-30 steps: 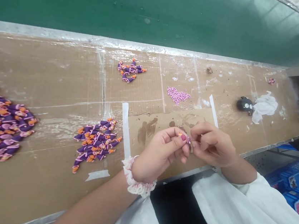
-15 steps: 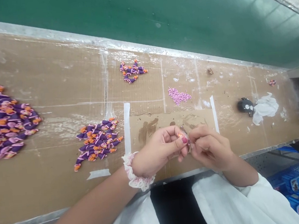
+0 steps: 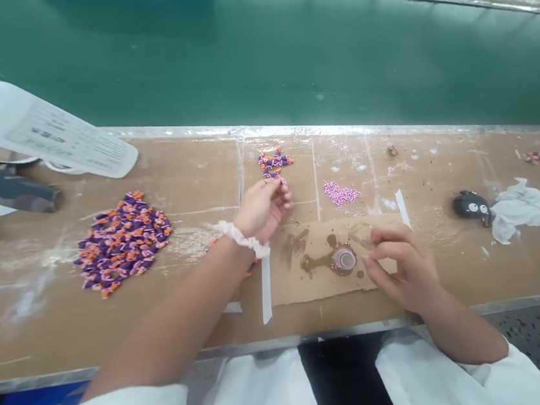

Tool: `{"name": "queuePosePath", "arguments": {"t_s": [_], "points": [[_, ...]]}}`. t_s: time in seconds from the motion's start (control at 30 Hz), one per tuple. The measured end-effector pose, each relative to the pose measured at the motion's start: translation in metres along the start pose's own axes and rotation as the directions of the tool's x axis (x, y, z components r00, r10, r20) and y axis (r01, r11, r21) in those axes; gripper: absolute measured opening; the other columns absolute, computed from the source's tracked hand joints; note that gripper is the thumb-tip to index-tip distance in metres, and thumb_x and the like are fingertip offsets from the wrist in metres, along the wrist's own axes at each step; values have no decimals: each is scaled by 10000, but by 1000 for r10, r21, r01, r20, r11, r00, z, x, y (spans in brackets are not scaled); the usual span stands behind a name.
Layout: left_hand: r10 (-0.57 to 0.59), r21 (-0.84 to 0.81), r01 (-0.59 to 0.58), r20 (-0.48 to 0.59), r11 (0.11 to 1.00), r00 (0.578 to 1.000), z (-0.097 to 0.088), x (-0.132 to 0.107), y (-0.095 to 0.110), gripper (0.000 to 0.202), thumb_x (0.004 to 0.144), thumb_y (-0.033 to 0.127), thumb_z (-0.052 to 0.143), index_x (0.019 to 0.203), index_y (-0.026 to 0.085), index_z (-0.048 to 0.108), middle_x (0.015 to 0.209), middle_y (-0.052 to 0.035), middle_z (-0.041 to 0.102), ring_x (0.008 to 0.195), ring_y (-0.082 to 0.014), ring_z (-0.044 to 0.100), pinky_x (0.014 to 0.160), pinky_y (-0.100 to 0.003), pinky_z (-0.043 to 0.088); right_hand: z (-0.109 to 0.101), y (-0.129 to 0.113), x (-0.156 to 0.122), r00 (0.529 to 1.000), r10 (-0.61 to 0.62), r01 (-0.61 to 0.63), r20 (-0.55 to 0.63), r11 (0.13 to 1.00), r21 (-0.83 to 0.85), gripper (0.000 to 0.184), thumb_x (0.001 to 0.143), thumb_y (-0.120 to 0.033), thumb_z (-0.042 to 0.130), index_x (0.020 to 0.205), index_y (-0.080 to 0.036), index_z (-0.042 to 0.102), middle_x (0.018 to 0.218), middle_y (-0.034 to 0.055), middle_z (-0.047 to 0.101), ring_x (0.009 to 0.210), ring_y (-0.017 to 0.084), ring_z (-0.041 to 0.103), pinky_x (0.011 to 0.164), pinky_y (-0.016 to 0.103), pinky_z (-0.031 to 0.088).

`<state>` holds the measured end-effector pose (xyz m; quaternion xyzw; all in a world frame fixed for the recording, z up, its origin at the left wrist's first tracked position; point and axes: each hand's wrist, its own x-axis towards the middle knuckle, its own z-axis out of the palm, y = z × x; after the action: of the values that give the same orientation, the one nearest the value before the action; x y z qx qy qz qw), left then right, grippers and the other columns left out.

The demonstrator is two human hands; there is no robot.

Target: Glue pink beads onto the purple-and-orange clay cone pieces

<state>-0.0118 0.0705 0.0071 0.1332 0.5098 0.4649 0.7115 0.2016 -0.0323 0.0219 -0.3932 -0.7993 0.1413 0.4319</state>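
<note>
A: Left hand (image 3: 264, 211)?
B: Fingers bunched at the small purple-orange cluster (image 3: 270, 163); can't tell if they grip a piece.
A: Right hand (image 3: 404, 270)?
B: Half-curled, thumb and index close together, hold unclear. Clear cup (image 3: 343, 259) just beside.
A: Further out?
B: Pink beads (image 3: 341, 194) past the cup, larger purple-orange pile (image 3: 123, 245) left, white tissue (image 3: 519, 208) right.

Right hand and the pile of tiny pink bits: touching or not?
Apart. The head view shows it: the right hand is nearer the wearer than the pile of pink bits, with cardboard visible between them.
</note>
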Motion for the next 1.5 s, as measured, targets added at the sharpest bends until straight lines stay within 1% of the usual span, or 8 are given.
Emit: {"name": "queuePosePath", "arguments": {"t_s": [0.33, 0.43, 0.57, 0.77, 0.93, 1.1, 1.23, 1.5], "points": [[215, 284, -223, 57, 933, 975, -23, -21, 29, 139, 845, 118, 566, 958, 159, 634, 719, 8, 620, 607, -96, 563, 585, -214, 458, 0, 2, -1, 999, 22, -21, -45, 999, 27, 241, 812, -34, 606, 936, -229, 539, 900, 29, 595, 790, 157, 621, 640, 297, 544], [243, 824, -374, 294, 426, 924, -50, -44, 31, 116, 792, 257, 649, 885, 190, 670, 718, -7, 621, 652, -154, 553, 618, -271, 441, 1, 2, -1, 999, 19, -18, -33, 1000, 24, 233, 808, -29, 610, 918, -223, 543, 887, 30, 606, 785, 157, 626, 636, 293, 543], [38, 897, -362, 383, -254, 923, -78, -66, 22, 193, 873, 304, 500, 786, 202, 638, 816, -52, 629, 727, -219, 575, 674, -339, 432, 3, 2, 0, 1000, 12, -12, -12, 1000, 26, 212, 817, -44, 593, 909, -230, 550, 869, 25, 612, 757, 156, 628, 618, 292, 543], [3, 816, -313, 360, -486, 933, -87, -71, -3, 207, 890, 205, 428, 833, 202, 627, 877, -101, 616, 874, -291, 574, 727, -374, 434, 5, 1, 1, 1000, 24, -23, -11, 999, 25, 203, 820, -49, 607, 898, -224, 540, 876, 25, 609, 778, 156, 630, 642, 292, 550], [123, 862, -410, 461, -298, 879, -90, -68, -3, 180, 838, 259, 546, 669, 224, 599, 744, -72, 592, 713, -248, 539, 656, -326, 393, 7, 17, 3, 996, 82, -83, -31, 996, -32, 187, 839, -63, 592, 894, -232, 535, 876, 28, 606, 785, 159, 622, 637, 296, 525], [151, 815, -453, 428, 362, 891, -63, -74, 10, 134, 805, 296, 615, 712, 226, 683, 629, -19, 530, 525, -156, 422, 507, -271, 323, 9, 58, 3, 946, 323, -305, 20, 911, -279, 85, 883, -145, 548, 902, -212, 595, 813, 26, 620, 701, 152, 598, 597, 281, 469], [71, 378, -217, 364, 900, 929, -19, -75, 8, 100, 764, 267, 659, 690, 200, 657, 643, -7, 497, 534, -119, 396, 453, -232, 305, 15, 81, -1, 933, 344, -295, 106, 899, -324, 153, 922, -176, 524, 923, -216, 672, 876, 51, 668, 778, 177, 623, 657, 298, 492], [-16, 20, 11, 264, 1000, 964, 7, -64, -26, 170, 757, 272, 756, 749, 164, 625, 765, 9, 491, 629, -76, 439, 461, -149, 362, 28, 90, -6, 937, 327, -252, 123, 876, -412, 163, 920, -212, 567, 888, -229, 726, 882, 58, 700, 812, 203, 624, 712, 328, 491]]}}
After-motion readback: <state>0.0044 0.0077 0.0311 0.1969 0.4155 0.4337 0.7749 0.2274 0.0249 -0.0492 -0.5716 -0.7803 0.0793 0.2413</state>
